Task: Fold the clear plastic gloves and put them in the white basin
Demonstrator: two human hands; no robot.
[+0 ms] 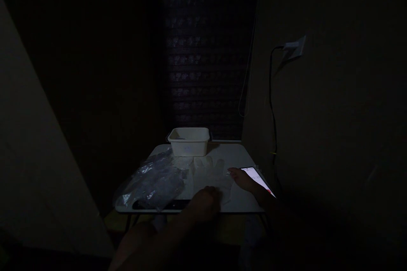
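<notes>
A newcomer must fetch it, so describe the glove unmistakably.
Find the white table before the dark blind. On it, nearer than the white tub and between the crumpled clear plastic and the lit phone, lies the pale see-through glove. Unlike that plastic, it is hand-shaped, its fingers toward the tub.

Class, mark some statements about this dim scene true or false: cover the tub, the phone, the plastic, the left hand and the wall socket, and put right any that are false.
1. The white tub stands at the far end of the table. True.
2. The phone's screen is switched off. False: the phone has a brightly lit screen.
3. The crumpled clear plastic lies to the left of the see-through glove. True.
4. The left hand is inside the tub. False: the left hand is by the near part of the glove, away from the tub.
5. A plug is in the wall socket. True.
</notes>
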